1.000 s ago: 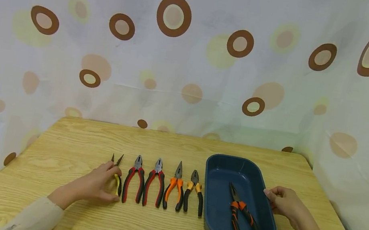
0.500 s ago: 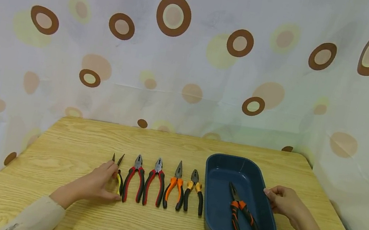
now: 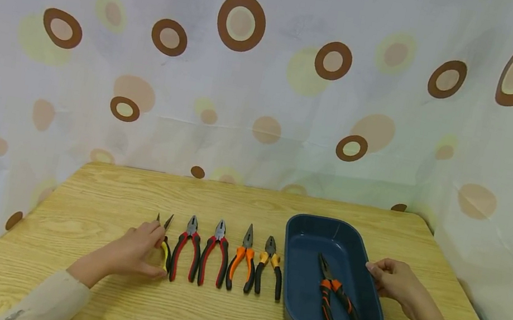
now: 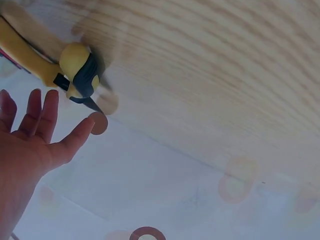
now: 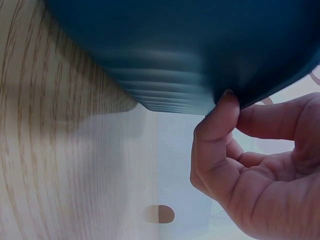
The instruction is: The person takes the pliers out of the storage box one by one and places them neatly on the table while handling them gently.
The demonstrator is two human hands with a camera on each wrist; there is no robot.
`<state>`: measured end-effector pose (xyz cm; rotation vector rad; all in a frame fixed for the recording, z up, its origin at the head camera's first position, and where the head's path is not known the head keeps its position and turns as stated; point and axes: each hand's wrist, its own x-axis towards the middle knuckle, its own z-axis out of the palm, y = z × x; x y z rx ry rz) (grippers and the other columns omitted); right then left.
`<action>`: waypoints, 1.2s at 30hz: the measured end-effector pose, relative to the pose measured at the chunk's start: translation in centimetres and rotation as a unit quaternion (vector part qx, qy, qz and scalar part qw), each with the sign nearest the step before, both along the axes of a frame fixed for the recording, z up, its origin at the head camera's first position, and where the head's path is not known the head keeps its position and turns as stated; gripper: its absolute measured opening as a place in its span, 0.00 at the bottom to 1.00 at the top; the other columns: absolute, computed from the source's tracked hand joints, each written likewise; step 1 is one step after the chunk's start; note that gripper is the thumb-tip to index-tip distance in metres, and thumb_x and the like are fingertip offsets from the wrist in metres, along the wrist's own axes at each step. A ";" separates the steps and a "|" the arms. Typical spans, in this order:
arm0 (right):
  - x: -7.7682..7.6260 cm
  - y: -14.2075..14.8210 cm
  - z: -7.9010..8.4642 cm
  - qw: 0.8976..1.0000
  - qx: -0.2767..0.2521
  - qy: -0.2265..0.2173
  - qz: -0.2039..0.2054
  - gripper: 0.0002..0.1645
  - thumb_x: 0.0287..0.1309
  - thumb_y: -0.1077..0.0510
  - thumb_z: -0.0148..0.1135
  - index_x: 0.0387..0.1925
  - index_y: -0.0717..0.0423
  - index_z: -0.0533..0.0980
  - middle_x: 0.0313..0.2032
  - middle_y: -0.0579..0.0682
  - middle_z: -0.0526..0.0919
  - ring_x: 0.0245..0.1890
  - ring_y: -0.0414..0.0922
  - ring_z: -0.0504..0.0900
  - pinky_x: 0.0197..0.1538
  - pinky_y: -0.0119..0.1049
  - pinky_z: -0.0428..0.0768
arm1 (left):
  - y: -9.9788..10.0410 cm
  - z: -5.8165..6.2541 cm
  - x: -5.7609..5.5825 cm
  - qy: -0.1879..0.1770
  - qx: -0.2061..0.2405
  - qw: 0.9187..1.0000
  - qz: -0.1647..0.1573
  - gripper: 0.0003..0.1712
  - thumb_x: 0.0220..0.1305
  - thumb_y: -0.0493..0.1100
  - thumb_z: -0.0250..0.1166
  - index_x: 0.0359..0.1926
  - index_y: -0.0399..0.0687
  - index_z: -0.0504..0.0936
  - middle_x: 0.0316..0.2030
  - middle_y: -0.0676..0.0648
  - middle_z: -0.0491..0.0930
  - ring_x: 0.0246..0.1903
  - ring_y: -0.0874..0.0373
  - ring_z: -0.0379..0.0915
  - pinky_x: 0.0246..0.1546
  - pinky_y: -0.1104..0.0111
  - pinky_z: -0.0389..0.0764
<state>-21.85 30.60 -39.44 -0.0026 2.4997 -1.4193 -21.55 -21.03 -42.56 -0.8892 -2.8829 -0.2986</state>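
Observation:
My left hand (image 3: 138,249) is over needle-nose pliers (image 3: 167,251) with yellow and black handles, the leftmost of a row. Its fingers cover part of them, and the thumb lies by the handle end. In the left wrist view, the fingers and thumb of that hand (image 4: 35,137) are spread, and the yellow-handled pliers (image 4: 25,55) appear beyond the fingertips. My right hand (image 3: 395,288) pinches the right rim of a blue plastic tray (image 3: 296,280) between thumb and fingers. Inside the tray lie black and orange pliers (image 3: 327,293), jaws toward the back.
Right of the left hand lie two red and black pliers (image 3: 187,250) (image 3: 215,255), orange needle-nose pliers (image 3: 244,260) and yellow and black pliers (image 3: 271,267), beside the tray's left wall. A patterned sheet (image 3: 266,99) hangs behind the wooden table (image 3: 129,189).
The leftmost pliers and the left hand have shifted slightly right, bringing the handle close to the first red and black pliers. Right hand and tray hold still.

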 end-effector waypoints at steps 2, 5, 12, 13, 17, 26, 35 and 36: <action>0.0 0.0 0.0 1.000 -0.001 0.000 0.001 0.20 0.63 0.54 0.46 0.37 0.71 0.67 0.25 0.52 0.72 0.26 0.44 0.74 0.32 0.37 0.76 | -0.1 0.4 0.0 0.005 -0.009 1.000 0.000 0.31 0.38 0.62 0.69 0.27 0.49 0.60 0.29 0.54 0.54 0.29 0.59 0.52 0.24 0.66 0.53; 0.0 0.0 0.0 1.000 -0.001 -0.001 0.001 0.20 0.63 0.53 0.46 0.37 0.71 0.67 0.25 0.52 0.72 0.26 0.44 0.74 0.32 0.37 0.76 | 0.0 1.1 0.0 0.011 -0.015 1.000 -0.007 0.30 0.39 0.60 0.69 0.28 0.48 0.60 0.28 0.54 0.54 0.28 0.59 0.51 0.25 0.67 0.54; 0.0 0.1 0.0 1.000 0.016 0.000 0.002 0.21 0.63 0.52 0.46 0.38 0.71 0.67 0.26 0.52 0.72 0.27 0.44 0.74 0.33 0.37 0.75 | 1.1 3.7 -0.1 0.047 -0.026 0.998 -0.036 0.27 0.43 0.57 0.69 0.28 0.48 0.61 0.27 0.55 0.54 0.26 0.61 0.50 0.26 0.71 0.56; 0.0 0.1 0.0 1.000 0.016 0.000 0.002 0.21 0.63 0.52 0.46 0.38 0.71 0.67 0.26 0.52 0.72 0.27 0.44 0.74 0.33 0.37 0.75 | 1.4 4.1 -0.1 0.056 -0.024 0.997 -0.039 0.26 0.44 0.57 0.68 0.29 0.49 0.62 0.27 0.55 0.55 0.25 0.62 0.51 0.26 0.72 0.58; -0.1 0.1 -0.1 1.000 0.011 -0.001 0.000 0.20 0.64 0.53 0.46 0.38 0.71 0.66 0.26 0.52 0.72 0.27 0.44 0.74 0.33 0.37 0.75 | 3.2 5.4 -0.1 0.093 -0.006 0.994 -0.063 0.19 0.50 0.51 0.66 0.33 0.48 0.68 0.29 0.55 0.61 0.27 0.63 0.56 0.28 0.72 0.64; -0.1 0.1 -0.2 1.000 0.013 -0.003 -0.004 0.20 0.64 0.53 0.46 0.38 0.71 0.67 0.26 0.52 0.72 0.26 0.44 0.74 0.32 0.37 0.75 | 9.6 5.1 -0.3 0.155 0.005 0.981 -0.120 0.16 0.56 0.48 0.61 0.43 0.46 0.71 0.37 0.51 0.67 0.33 0.61 0.63 0.31 0.72 0.69; -0.2 0.1 -0.3 1.000 0.008 -0.003 0.000 0.20 0.64 0.54 0.45 0.39 0.73 0.67 0.26 0.52 0.73 0.26 0.44 0.74 0.32 0.38 0.75 | 16.2 4.3 -0.3 0.211 0.034 0.960 -0.183 0.20 0.57 0.47 0.60 0.49 0.44 0.70 0.39 0.50 0.68 0.35 0.61 0.64 0.36 0.75 0.68; -0.3 0.2 -0.3 1.000 0.009 -0.001 0.001 0.20 0.64 0.54 0.45 0.39 0.73 0.67 0.26 0.52 0.74 0.26 0.44 0.74 0.32 0.38 0.75 | 17.0 4.2 -0.2 0.218 0.036 0.956 -0.191 0.20 0.57 0.48 0.59 0.49 0.43 0.70 0.39 0.50 0.68 0.35 0.61 0.64 0.36 0.75 0.68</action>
